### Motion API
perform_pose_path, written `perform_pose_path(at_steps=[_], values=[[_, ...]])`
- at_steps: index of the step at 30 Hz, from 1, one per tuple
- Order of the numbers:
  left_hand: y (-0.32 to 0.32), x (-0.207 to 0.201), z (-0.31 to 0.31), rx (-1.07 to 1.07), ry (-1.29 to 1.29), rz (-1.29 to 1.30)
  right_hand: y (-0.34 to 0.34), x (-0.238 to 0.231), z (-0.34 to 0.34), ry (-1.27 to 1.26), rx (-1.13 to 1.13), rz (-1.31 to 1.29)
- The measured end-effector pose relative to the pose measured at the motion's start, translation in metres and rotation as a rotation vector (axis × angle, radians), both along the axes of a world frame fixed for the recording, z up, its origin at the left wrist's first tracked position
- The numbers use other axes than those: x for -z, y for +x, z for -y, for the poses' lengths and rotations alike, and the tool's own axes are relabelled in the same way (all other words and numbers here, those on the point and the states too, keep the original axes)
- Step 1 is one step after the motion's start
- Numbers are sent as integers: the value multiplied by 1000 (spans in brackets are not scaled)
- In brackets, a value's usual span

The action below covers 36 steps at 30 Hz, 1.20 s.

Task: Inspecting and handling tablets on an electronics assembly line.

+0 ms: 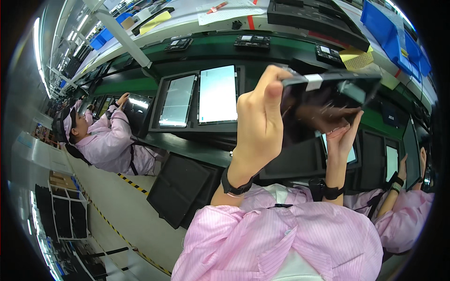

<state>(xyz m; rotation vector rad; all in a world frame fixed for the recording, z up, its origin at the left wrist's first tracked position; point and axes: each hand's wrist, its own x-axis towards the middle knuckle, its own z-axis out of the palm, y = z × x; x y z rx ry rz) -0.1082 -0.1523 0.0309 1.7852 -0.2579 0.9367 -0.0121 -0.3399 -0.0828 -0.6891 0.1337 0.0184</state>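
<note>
A glossy black screen panel [300,105] is held up tilted in front of me, with a small white tab [313,82] on its upper edge. My left hand [261,112] grips its left end, thumb and fingers closed on the edge. At the lower right edge, my right hand [344,136] holds it with the fingers, partly hidden behind the panel. Reflections of a hand show in the dark surface. Below the panel lies a black foam tray [293,161], partly covered by my arms. To the left, another black tray [157,105] carries a bright white panel [218,93] and a greyer panel [178,100].
Stacked black trays [180,187] stand at the lower left. Small dark electronic units [252,41] sit on the green bench behind, below a shelf with blue bins [398,40]. One co-worker [108,136] works at left; another co-worker [405,215] holds a panel at right.
</note>
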Motion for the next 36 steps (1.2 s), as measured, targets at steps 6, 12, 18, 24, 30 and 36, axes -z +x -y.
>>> perform_pose_path(at_steps=[6,12,18,24,30,36], values=[[5,-1,17,181,-63,-115,6,24,10,9,248,-192],[24,0,22,265,-128,-448,16,57,25,141,249,-343],[44,-17,40,527,-326,-429,6,69,26,582,-493,-590],[49,-21,41,433,-229,-485,6,61,18,551,-507,-593],[4,18,13,631,-526,-412,26,-7,28,-38,44,-129],[-18,71,5,584,-1029,-764,3,-77,30,-219,-6,11]])
